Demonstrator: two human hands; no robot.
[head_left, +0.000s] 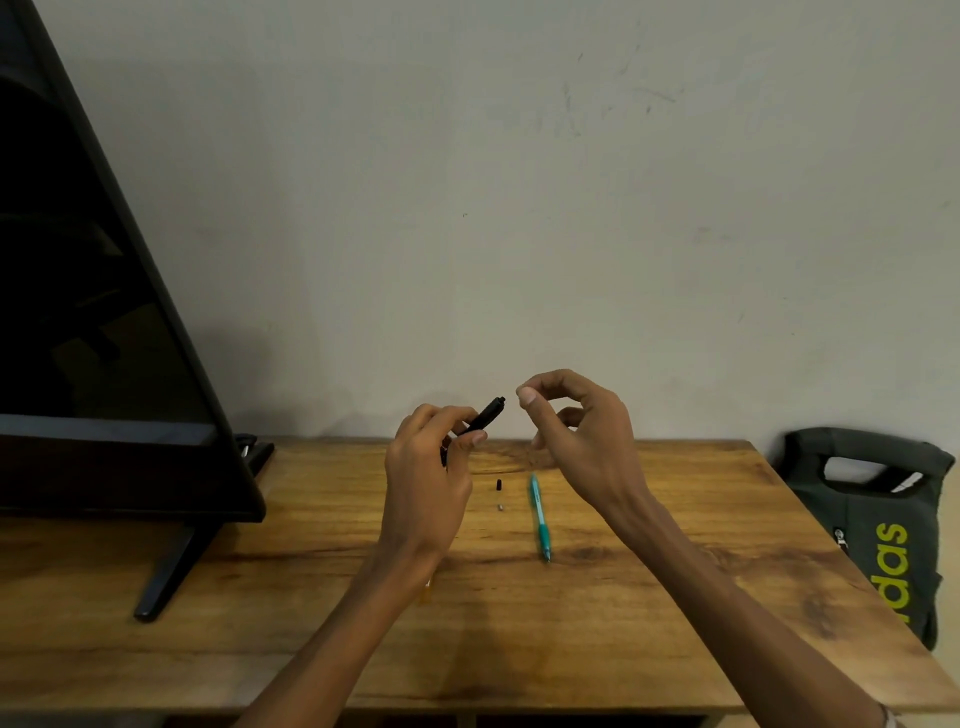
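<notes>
Gripping a black pen barrel (485, 415), the left hand (426, 478) hovers left of the teal pen (539, 514); the right hand (582, 436) is curled above it, can't tell if it's pinching anything.

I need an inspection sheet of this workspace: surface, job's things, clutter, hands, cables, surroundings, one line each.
Surface: wooden table, grain plainly marked.
Job's things: black pen barrel held above the table; small black part and small silver part lie below it; teal pen lies beside them.
Clutter: small orange thing, half hidden by the left forearm.
Hands: left hand grips the barrel; right hand curled, thumb near forefinger, unclear whether it pinches anything.
Cables: nothing seen.
Surroundings: dark screen on its stand at left; dark bag at right; pale wall behind.
</notes>
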